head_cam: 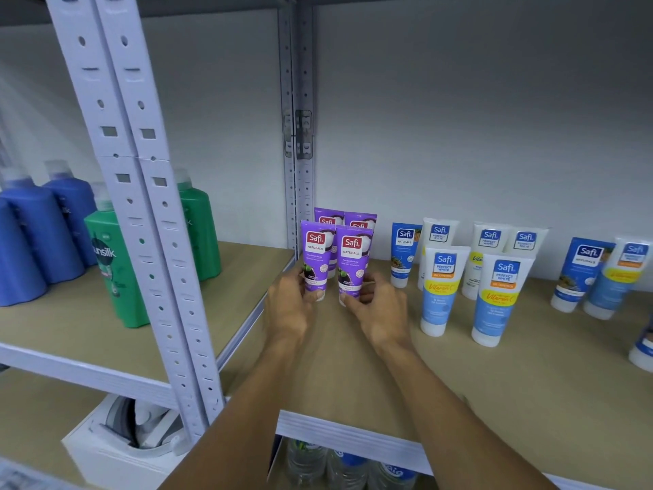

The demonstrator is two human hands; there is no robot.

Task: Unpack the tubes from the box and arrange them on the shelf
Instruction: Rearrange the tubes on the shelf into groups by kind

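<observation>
While both hands work mid-frame on the shelf (pixel 459 376) | two front purple tubes (pixel 314 256) stand upright, caps down, before two more | left hand (pixel 289 305) holds left tube, right hand (pixel 380 309) holds right tube (pixel 351 263) | blue-white tubes (pixel 441 288) well right.

rear purple tubes (pixel 360 221): mostly hidden by front pair | right-edge tube (pixel 641 351): cropped | small label print: unreadable

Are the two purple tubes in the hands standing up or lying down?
Standing up. Both front purple tubes stand cap-down on the shelf, labels upright, with the left hand and right hand steadying them.
</observation>
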